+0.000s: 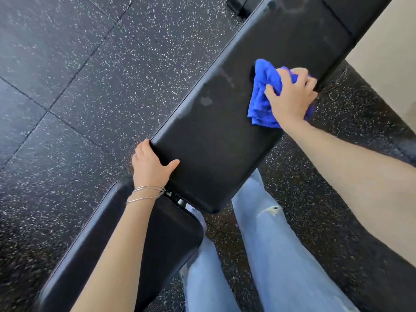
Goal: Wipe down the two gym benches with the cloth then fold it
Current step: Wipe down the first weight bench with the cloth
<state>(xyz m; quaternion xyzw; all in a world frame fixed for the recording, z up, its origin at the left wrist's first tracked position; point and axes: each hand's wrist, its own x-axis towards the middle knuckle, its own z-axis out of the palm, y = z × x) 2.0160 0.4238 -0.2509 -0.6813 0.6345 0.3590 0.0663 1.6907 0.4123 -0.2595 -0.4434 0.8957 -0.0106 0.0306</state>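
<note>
1. Cloth [263, 95], blue and bunched up, lies on top of the long bench pad [225, 136]. It is near the pad's right edge, about halfway along the pad.
2. The right hand [290, 95] sits on the cloth. Its fingers are curled into the cloth and hold a bunch of it. The hand presses the cloth down on the pad.
3. The left hand [150, 164] holds the near left corner of the same pad. Its fingers bend over the left edge. Its thumb lies flat on top of the pad, spread away from the fingers.
4. Thin silver bracelets [146, 193] go round the left wrist.
5. Pale wet marks [206, 100] show on the pad close to its left edge, apart from the cloth.
6. A shorter seat pad [162, 239] sits just beside the near end of the long pad, with a small gap between them. The left arm passes over it.
7. Two legs in light blue jeans [270, 255] are by the right side of the bench. One knee has a small rip.
8. The floor [90, 75] is black rubber with white specks, laid in big squares. A pale wall [387, 41] shows past the pad's far right edge.
</note>
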